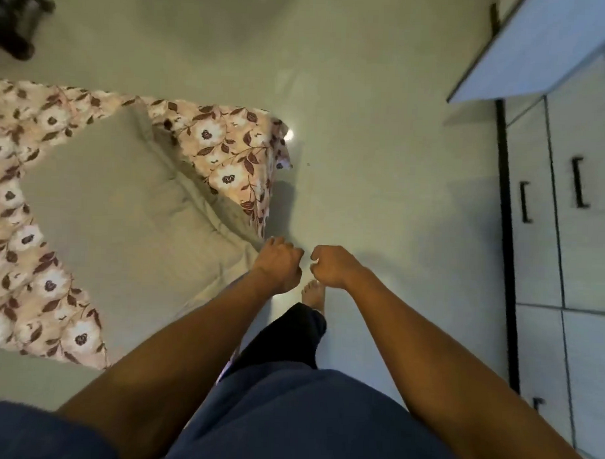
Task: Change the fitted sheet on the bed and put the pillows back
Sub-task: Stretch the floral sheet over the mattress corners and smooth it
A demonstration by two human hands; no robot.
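Holds left hand [279, 264] curled at the corner of the grey pillow [123, 206], grip unclear, right hand [330, 266] fisted, seemingly empty, beside floral sheet [221, 147] cut off at frame left, floor [382, 163] open up to the right-edge wardrobe [568, 238].

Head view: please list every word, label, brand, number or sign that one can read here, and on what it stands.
None: no word, number or sign can be read.
The flowered sheet shows only a pattern of flowers and leaves.
The pillow and the cupboard doors show no label; the picture is somewhat blurred.
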